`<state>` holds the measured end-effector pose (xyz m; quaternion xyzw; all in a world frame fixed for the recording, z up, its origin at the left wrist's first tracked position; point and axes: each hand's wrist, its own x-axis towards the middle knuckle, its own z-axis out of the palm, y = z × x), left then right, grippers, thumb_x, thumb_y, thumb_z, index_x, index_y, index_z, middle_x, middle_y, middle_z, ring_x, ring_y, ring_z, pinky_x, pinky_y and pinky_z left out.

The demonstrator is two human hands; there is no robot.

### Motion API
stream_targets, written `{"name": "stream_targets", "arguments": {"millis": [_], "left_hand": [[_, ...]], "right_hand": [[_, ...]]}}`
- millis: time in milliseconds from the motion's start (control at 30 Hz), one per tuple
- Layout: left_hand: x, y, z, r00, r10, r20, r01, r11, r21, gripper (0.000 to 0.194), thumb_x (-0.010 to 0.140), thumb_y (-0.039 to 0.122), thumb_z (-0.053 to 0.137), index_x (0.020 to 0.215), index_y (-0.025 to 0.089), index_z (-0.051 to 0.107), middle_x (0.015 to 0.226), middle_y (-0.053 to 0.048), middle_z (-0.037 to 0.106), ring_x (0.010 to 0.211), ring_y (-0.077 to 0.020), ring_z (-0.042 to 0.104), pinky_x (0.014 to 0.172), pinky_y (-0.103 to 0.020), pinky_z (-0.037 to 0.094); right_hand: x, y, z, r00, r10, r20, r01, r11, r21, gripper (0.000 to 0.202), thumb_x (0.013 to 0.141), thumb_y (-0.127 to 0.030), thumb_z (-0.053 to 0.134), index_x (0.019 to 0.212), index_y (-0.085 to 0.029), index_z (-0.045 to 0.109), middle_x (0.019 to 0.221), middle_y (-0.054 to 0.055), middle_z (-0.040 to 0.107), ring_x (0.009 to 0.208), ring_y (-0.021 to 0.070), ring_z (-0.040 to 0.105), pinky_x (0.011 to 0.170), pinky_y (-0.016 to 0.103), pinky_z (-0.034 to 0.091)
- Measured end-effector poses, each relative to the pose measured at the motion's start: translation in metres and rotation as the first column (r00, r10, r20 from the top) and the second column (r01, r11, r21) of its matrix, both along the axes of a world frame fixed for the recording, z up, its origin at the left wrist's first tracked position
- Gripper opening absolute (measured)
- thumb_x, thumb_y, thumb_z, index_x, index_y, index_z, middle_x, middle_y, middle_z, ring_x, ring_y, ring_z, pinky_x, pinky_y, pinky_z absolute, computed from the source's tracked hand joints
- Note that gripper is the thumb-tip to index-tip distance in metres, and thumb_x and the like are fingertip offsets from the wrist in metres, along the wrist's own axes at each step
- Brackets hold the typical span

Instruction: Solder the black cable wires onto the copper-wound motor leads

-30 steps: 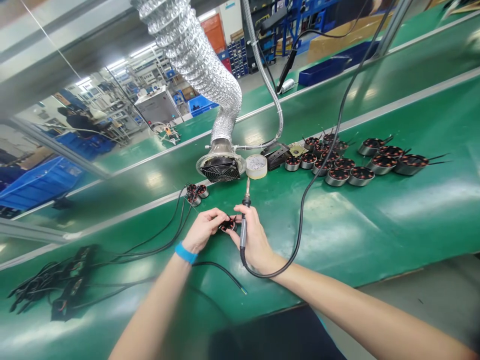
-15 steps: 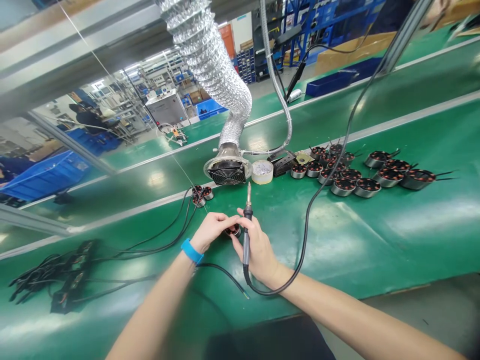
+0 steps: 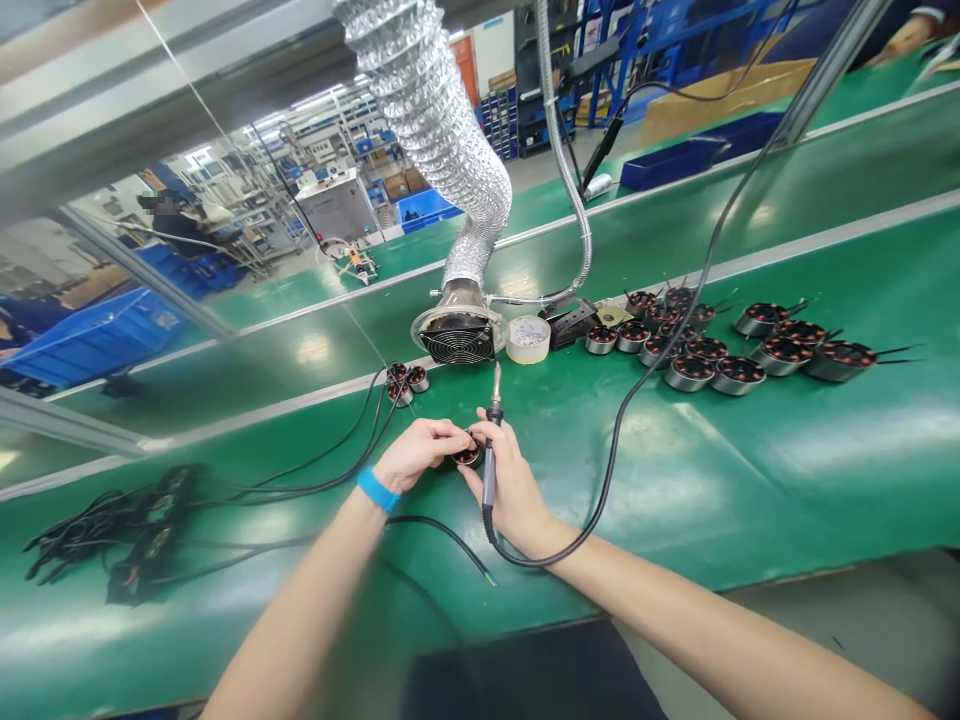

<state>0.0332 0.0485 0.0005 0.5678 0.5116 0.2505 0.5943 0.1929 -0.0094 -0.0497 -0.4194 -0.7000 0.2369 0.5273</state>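
A small round motor part [image 3: 466, 455] with a metal rim and copper-coloured windings lies between my hands on the green bench. My left hand [image 3: 420, 452], with a blue band at the wrist, pinches at its upper left edge. In my right hand [image 3: 516, 490] is a soldering iron [image 3: 490, 465], its tip pointing away from me; the thumb of that hand is beside the part. Just beyond the tip stand a fan in a round hood [image 3: 459, 338] and a pale round tub [image 3: 528, 340].
Several motor parts [image 3: 739, 374] stand at the right, and a few more [image 3: 400, 392] at the left beside cables. A power strip [image 3: 154, 540] lies far left. The iron's black cord [image 3: 616, 440] arcs over the bench. Other people are in the background.
My left hand has shifted slightly left, and more of the motor part shows between my hands. The soldering iron remains in my right hand. The camera view has shifted a little.
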Motion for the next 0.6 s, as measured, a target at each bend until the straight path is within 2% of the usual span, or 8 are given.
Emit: {"name": "stream_targets", "arguments": {"millis": [67,133,300,400,467,533,600], "left_hand": [[0.001,-0.001,0.002,1.000,0.013,-0.014,-0.013,1.000,-0.025,0.041,0.066,0.051,0.081,0.078,0.012,0.077,0.074,-0.006,0.066,0.049,-0.0049,0.030,0.046,-0.023,0.015],[-0.002,-0.003,0.007,0.999,0.032,-0.020,-0.032,0.999,-0.007,0.041,0.070,0.050,0.078,0.081,0.011,0.076,0.072,-0.005,0.065,0.049,-0.0047,0.030,0.046,-0.022,0.016],[-0.033,-0.023,0.028,0.994,0.094,0.053,-0.100,0.989,0.110,0.041,0.068,0.035,0.084,0.105,0.017,0.076,0.087,-0.004,0.064,0.062,-0.0076,0.045,0.057,-0.021,0.035],[-0.051,-0.046,0.034,0.992,0.067,0.108,-0.077,0.993,0.094,0.028,0.078,0.037,0.076,0.097,0.017,0.079,0.106,-0.010,0.065,0.063,-0.0079,0.046,0.058,-0.023,0.039],[-0.054,-0.065,0.034,0.994,0.042,0.099,-0.048,0.997,0.064,0.029,0.086,0.042,0.067,0.091,0.016,0.079,0.110,-0.012,0.065,0.059,-0.0072,0.045,0.055,-0.024,0.039],[-0.050,-0.083,0.033,1.000,-0.018,0.016,0.017,0.999,0.036,0.034,0.093,0.044,0.058,0.099,0.017,0.078,0.092,-0.009,0.070,0.051,-0.0074,0.043,0.051,-0.024,0.037],[-0.040,-0.098,0.031,0.985,-0.110,-0.133,0.121,0.990,0.077,0.039,0.098,0.044,0.048,0.109,0.019,0.075,0.071,-0.004,0.068,0.049,-0.0096,0.046,0.051,-0.024,0.038]], "right_hand": [[0.000,0.002,-0.002,1.000,-0.001,-0.018,0.001,1.000,0.000,0.049,0.088,-0.009,0.058,0.130,-0.026,0.039,0.130,0.014,0.048,0.129,0.0293,0.055,0.100,0.047,0.055],[0.000,0.003,-0.004,1.000,0.001,-0.027,-0.002,1.000,-0.006,0.049,0.088,-0.010,0.060,0.130,-0.026,0.039,0.130,0.014,0.047,0.127,0.0291,0.056,0.099,0.046,0.055],[0.001,0.005,-0.006,1.000,0.008,-0.026,-0.009,0.999,-0.034,0.053,0.087,-0.014,0.065,0.131,-0.027,0.038,0.137,0.014,0.043,0.110,0.0253,0.065,0.096,0.045,0.057],[0.002,0.006,-0.004,1.000,0.011,-0.020,-0.012,0.999,-0.050,0.053,0.086,-0.014,0.066,0.130,-0.027,0.039,0.136,0.014,0.044,0.104,0.0237,0.067,0.093,0.044,0.058],[0.003,0.007,-0.003,1.000,0.013,-0.024,-0.015,0.998,-0.054,0.054,0.085,-0.014,0.068,0.130,-0.027,0.040,0.137,0.013,0.044,0.102,0.0228,0.067,0.093,0.042,0.058],[0.003,0.009,-0.003,0.999,0.017,-0.031,-0.019,0.998,-0.053,0.055,0.085,-0.014,0.069,0.129,-0.027,0.041,0.137,0.012,0.043,0.102,0.0217,0.067,0.093,0.041,0.058],[0.003,0.012,-0.004,0.999,0.018,-0.032,-0.020,0.999,-0.050,0.055,0.084,-0.014,0.070,0.129,-0.028,0.041,0.136,0.011,0.043,0.103,0.0212,0.066,0.094,0.042,0.058]]}}
